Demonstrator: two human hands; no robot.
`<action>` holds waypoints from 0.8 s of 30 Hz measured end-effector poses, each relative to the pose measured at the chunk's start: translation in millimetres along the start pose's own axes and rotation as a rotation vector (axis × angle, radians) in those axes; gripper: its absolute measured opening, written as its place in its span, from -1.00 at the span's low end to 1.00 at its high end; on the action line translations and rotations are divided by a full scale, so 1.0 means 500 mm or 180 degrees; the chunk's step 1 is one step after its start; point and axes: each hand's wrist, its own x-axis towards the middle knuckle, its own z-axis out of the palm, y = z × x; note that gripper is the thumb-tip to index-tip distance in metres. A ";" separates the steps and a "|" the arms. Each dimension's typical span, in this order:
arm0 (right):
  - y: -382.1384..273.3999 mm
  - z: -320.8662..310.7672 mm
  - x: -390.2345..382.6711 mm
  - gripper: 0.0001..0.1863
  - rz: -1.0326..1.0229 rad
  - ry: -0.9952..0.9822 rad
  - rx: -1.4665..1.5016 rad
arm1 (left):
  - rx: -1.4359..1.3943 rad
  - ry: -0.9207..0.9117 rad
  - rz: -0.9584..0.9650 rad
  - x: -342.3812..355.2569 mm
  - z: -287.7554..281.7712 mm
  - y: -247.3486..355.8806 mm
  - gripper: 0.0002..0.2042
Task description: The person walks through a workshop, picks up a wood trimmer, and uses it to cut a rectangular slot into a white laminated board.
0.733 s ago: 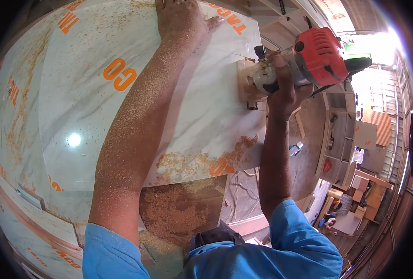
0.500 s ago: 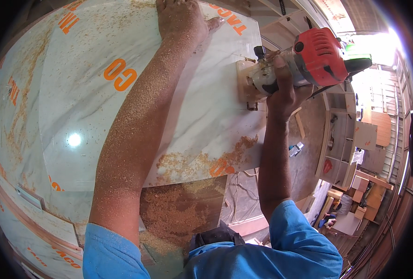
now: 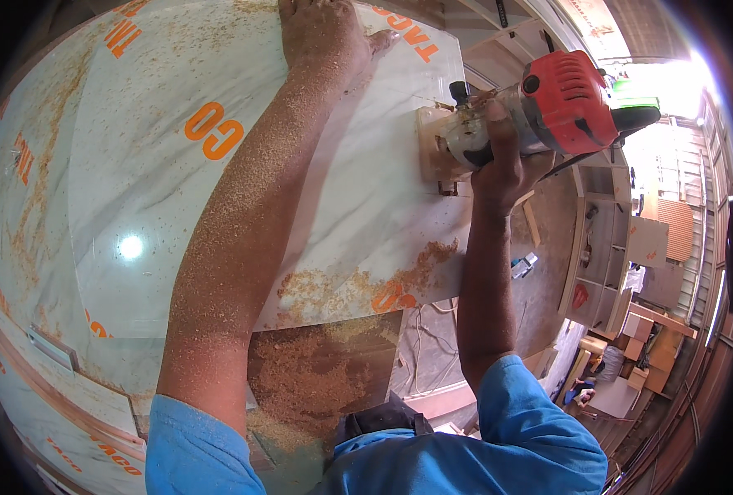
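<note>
My right hand [image 3: 507, 161] is wrapped round the metal body of a trim router [image 3: 569, 103] with a red motor housing. The router lies tilted sideways in this view, its pale base plate against the right edge of a white marble-patterned panel [image 3: 358, 190]. Its cutter is hidden from me. On the panel's far part rests my left hand [image 3: 325, 37], pressed flat with the thumb stretched out to the right; the fingertips run out of view at the top. Sawdust coats my left forearm and lies in patches over the panel, which bears orange print.
Below the panel's near edge is a brown board [image 3: 325, 371] heaped with sawdust. More marble-patterned boards [image 3: 61, 412] lie at the left. To the right, a pale cable [image 3: 420, 346] and a small blue-and-white object [image 3: 524, 265] lie on the floor, with open shelving [image 3: 602, 239] and wood offcuts beyond.
</note>
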 end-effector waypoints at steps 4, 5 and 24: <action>0.015 -0.006 0.006 -0.71 -0.0185 -0.0178 -0.0122 | 0.0044 0.0157 0.0051 -0.002 0.003 -0.004 -0.24; 0.014 -0.004 0.005 -0.71 -0.0146 -0.0164 -0.0111 | 0.0047 0.0115 0.0045 -0.001 0.003 -0.005 -0.24; 0.002 0.000 -0.006 -0.65 -0.0031 -0.0045 -0.0031 | 0.0043 0.0364 0.0033 0.001 0.018 -0.007 -0.24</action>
